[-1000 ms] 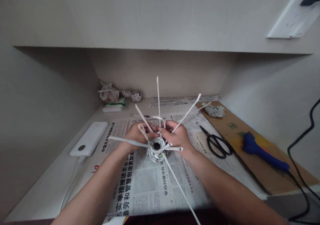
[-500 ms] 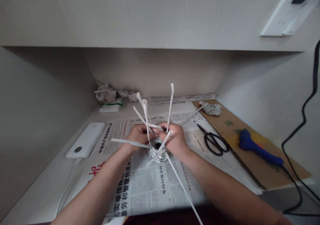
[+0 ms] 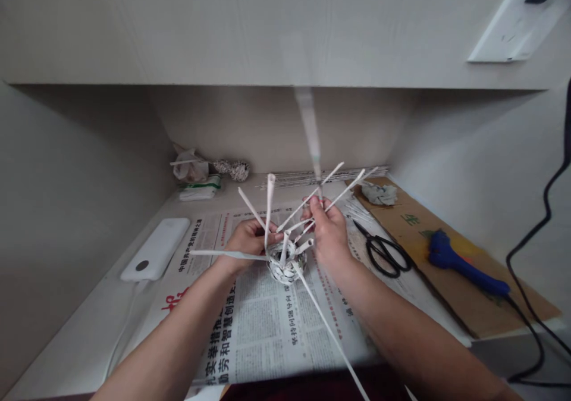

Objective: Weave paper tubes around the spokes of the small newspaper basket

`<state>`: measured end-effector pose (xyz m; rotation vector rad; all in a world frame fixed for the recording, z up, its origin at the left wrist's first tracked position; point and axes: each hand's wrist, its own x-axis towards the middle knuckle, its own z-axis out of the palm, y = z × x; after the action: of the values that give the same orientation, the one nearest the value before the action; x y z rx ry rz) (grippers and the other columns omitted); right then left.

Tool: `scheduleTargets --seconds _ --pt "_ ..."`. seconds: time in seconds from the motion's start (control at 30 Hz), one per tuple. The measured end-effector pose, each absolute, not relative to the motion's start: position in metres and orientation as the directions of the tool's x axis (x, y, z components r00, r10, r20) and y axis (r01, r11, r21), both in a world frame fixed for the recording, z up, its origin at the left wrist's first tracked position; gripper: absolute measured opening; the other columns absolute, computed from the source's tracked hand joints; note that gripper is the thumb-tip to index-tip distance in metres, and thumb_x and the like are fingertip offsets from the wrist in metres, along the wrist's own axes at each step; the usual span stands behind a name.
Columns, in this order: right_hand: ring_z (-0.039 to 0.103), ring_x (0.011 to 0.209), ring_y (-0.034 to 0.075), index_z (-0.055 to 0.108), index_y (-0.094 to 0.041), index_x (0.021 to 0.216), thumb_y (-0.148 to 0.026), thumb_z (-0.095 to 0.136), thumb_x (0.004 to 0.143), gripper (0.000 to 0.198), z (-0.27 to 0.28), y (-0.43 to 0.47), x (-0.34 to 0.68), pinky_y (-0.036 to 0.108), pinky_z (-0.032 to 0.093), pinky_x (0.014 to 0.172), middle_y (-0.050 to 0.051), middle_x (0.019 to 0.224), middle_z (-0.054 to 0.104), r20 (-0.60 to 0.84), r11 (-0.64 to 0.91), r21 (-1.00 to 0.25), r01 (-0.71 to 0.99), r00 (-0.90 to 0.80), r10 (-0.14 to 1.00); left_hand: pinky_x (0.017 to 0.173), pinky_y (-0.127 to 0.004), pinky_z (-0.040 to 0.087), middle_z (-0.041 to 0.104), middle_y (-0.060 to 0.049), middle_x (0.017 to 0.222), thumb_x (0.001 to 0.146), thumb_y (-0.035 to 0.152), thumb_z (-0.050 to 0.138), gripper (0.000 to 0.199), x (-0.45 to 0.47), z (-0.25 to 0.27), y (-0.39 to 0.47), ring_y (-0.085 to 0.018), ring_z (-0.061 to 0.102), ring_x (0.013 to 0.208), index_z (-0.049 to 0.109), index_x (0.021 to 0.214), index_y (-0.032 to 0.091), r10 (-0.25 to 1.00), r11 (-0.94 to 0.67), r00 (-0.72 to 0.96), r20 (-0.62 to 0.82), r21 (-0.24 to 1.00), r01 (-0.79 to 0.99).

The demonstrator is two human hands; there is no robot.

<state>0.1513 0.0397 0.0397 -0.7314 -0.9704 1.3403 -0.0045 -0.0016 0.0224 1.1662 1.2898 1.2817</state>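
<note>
A small round basket woven from rolled newspaper (image 3: 285, 269) sits over the newspaper sheet, with several pale paper tubes sticking out of it in all directions. My left hand (image 3: 250, 238) is closed on its far left rim, thumb and fingers pinching the weave. Off the basket's right far side, my right hand (image 3: 328, 225) grips a paper tube (image 3: 307, 112) between thumb and fingers; its upper end is smeared by motion. Another long tube (image 3: 330, 329) runs from the basket towards my body.
Black scissors (image 3: 386, 255) lie right of the newspaper sheet (image 3: 259, 341). Beyond them a blue glue gun (image 3: 466, 264) rests on cardboard (image 3: 491, 315). A white power bank (image 3: 156, 249) is at the left. Paper tubes (image 3: 285, 179) lie along the back wall; a shelf panel (image 3: 267, 32) overhangs.
My right hand has moved away from the basket, up and right, with a paper tube in it. The basket has tipped, showing more of its woven side. My left hand stays at the rim.
</note>
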Motion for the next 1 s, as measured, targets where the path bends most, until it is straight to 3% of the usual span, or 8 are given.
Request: scheduleTargets --seconds 0.17,0.33,0.43,0.53,0.83,1.0 --pt "0.056 0.057 0.012 0.058 -0.019 0.086 -0.063 0.061 0.077 0.045 0.05 0.051 0.162 0.021 0.036 0.041 -0.004 0.062 0.054 0.047 0.056 -0.809 -0.585 0.031 0.998 0.047 -0.021 0.04 0.06 0.001 0.054 0.055 0.033 0.084 0.029 -0.009 0.022 0.001 -0.01 0.052 0.049 0.064 0.063 0.014 0.99 -0.035 -0.14 0.03 0.999 -0.035" --pt "0.054 0.054 0.012 0.061 -0.017 0.076 -0.046 0.08 0.06 0.039 0.037 0.045 0.153 0.022 0.039 0.047 -0.002 0.064 0.061 -0.064 -0.129 -0.933 -0.335 -0.197 0.978 0.048 -0.022 0.04 0.063 0.0 0.056 0.06 0.028 0.08 0.02 -0.012 0.021 0.002 -0.011 0.053 0.049 0.067 0.065 0.014 0.972 -0.089 -0.208 0.11 0.99 0.108" --pt "0.057 0.056 0.014 0.063 -0.016 0.072 -0.038 0.08 0.058 0.031 0.021 0.04 0.143 0.026 0.044 0.056 -0.001 0.061 0.063 -0.027 -0.073 -0.985 -0.156 -0.277 0.96 0.05 -0.022 0.041 0.065 0.0 0.058 0.061 0.025 0.078 0.017 -0.013 0.018 0.003 -0.012 0.055 0.052 0.066 0.065 0.015 0.968 -0.122 -0.204 0.147 0.984 0.129" --pt "0.057 0.056 0.015 0.063 -0.017 0.071 -0.037 0.075 0.063 0.024 0.011 0.037 0.138 0.026 0.043 0.055 0.0 0.061 0.063 0.012 -0.001 -0.999 -0.048 -0.267 0.964 0.052 -0.021 0.041 0.063 0.001 0.057 0.061 0.023 0.078 0.016 -0.011 0.017 0.004 -0.011 0.055 0.053 0.065 0.064 0.015 0.964 -0.142 -0.211 0.162 0.984 0.103" --pt "0.049 0.054 0.013 0.055 -0.019 0.066 -0.037 0.072 0.064 0.025 0.016 0.033 0.138 0.025 0.04 0.053 -0.004 0.057 0.055 0.038 0.014 -0.994 -0.104 -0.234 0.971 0.055 -0.021 0.043 0.063 0.002 0.058 0.06 0.024 0.08 0.023 -0.006 0.017 0.005 -0.011 0.055 0.055 0.058 0.061 0.016 0.945 -0.191 -0.261 0.196 0.981 0.042" --pt "0.055 0.06 0.016 0.062 -0.017 0.075 -0.038 0.072 0.064 0.026 0.014 0.034 0.137 0.027 0.044 0.057 0.001 0.065 0.063 -0.001 -0.031 -0.995 -0.099 -0.288 0.958 0.054 -0.021 0.044 0.064 0.001 0.061 0.062 0.026 0.079 0.023 -0.009 0.015 0.005 -0.011 0.056 0.055 0.059 0.063 0.016 0.956 -0.166 -0.234 0.175 0.984 0.057"
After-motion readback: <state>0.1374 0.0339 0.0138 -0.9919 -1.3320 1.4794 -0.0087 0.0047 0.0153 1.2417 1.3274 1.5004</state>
